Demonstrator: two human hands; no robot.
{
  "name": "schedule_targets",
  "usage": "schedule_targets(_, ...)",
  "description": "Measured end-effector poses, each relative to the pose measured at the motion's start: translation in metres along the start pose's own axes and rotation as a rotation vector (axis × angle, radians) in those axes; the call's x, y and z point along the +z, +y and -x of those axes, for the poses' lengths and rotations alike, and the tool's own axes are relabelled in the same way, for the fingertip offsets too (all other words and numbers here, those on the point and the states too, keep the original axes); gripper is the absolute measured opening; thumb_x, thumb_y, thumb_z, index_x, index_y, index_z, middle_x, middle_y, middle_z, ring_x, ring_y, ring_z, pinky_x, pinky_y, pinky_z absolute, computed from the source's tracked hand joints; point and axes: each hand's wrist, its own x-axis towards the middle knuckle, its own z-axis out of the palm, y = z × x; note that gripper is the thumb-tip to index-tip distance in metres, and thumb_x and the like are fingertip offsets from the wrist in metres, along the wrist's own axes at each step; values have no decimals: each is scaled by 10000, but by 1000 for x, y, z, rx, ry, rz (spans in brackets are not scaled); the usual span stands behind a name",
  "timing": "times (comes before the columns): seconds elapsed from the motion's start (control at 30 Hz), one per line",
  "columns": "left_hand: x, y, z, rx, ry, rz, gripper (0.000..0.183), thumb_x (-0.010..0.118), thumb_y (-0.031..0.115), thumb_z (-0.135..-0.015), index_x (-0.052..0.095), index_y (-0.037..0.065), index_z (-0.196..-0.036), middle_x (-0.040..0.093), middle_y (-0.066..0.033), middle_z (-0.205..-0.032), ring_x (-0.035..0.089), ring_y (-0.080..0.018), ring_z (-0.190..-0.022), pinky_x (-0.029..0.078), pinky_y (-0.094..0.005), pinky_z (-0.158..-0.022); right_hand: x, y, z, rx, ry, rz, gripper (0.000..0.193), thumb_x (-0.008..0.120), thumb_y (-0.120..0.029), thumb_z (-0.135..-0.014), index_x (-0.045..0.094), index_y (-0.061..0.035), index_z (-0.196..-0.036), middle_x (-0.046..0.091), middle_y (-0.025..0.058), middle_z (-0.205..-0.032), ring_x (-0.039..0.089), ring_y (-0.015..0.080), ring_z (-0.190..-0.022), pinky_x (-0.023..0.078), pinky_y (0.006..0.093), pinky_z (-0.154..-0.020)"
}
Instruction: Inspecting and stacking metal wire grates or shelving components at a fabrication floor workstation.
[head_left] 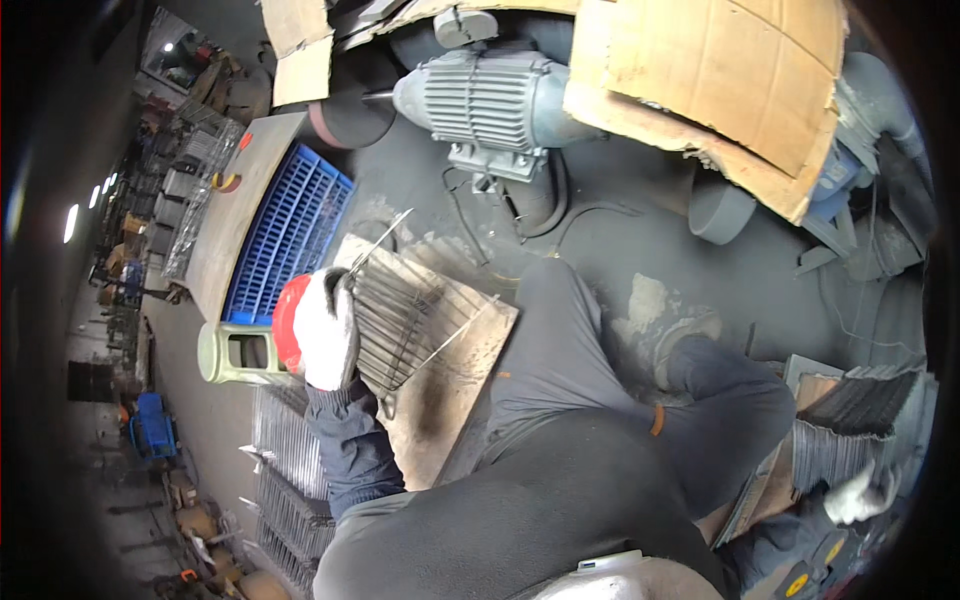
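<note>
My left hand (332, 335), in a white glove, is curled closed at the left edge of a wooden board (440, 425). A thin metal rod (385, 238) runs from its fingers up to the right; the grip itself is partly hidden. On the board lies a bundle of thin dark metal rods or strips (395, 320). Something red (290, 322) shows against the glove's left side; I cannot tell what it is. Far to the right, my right hand (860, 497), also white-gloved, has its fingers apart beside a stack of grey ridged metal sheets (835, 455).
A grey electric motor (480, 100) stands ahead, with cardboard (710, 80) to its right. A blue plastic crate (290, 235) and a pale green stool (235, 355) are at left. Stacked metal plates (290, 440) stand below the stool. A cable (590, 208) lies on the floor.
</note>
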Motion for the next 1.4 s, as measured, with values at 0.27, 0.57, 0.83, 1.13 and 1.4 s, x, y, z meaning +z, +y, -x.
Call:
schedule_targets(0.27, 67, 195, -12, 729, -107, 279, 191, 738, 125, -905, 729, 87, -1091, 718, -118, -985, 676, -333, -906, 495, -436, -810, 122, -387, 40, 421, -640, -1203, 1172, 891, -5, -743, 223, -37, -1705, 396, 181, -1689, 477, 289, -1489, 441, 414, -1191)
schedule_targets(0.57, 155, 238, 7, 839, -186, 360, 189, 820, 88, -846, 704, 81, -995, 665, -96, -784, 639, -345, -717, 487, -462, -748, 169, -371, 64, 1176, -1208, -1488, 151, 652, -28, -1038, 635, -8, -1188, 718, 75, -979, 675, 131, -785, 535, 269, -680)
schedule_targets(0.83, 268, 220, 38, -299, -779, 1299, 738, 831, 130, -953, 436, -30, -1556, 634, -190, -1407, 604, -280, -1338, 480, -386, -1159, 216, -313, 115, 1497, -959, -1332, 160, 674, -108, -1068, 697, -49, -1215, 730, 28, -1018, 684, 120, -831, 580, 289, -739)
schedule_targets(1.13, 312, 294, 60, -469, -1216, 1527, 206, 680, 222, -1083, 583, 45, -1124, 705, -70, -800, 675, -155, -623, 565, -284, -574, 229, -245, 92, 1435, -890, -1162, 159, 715, -126, -1043, 702, -31, -1169, 727, 34, -934, 677, 131, -730, 563, 288, -614)
schedule_targets(1.4, 300, 222, 29, -585, -1081, 1344, 279, 693, 253, -1075, 558, 36, -1187, 672, -45, -805, 632, -140, -584, 542, -282, -536, 269, -320, 130, 1272, -976, -1205, 203, 709, -101, -1042, 705, -36, -1233, 743, 29, -976, 667, 111, -721, 552, 285, -568)
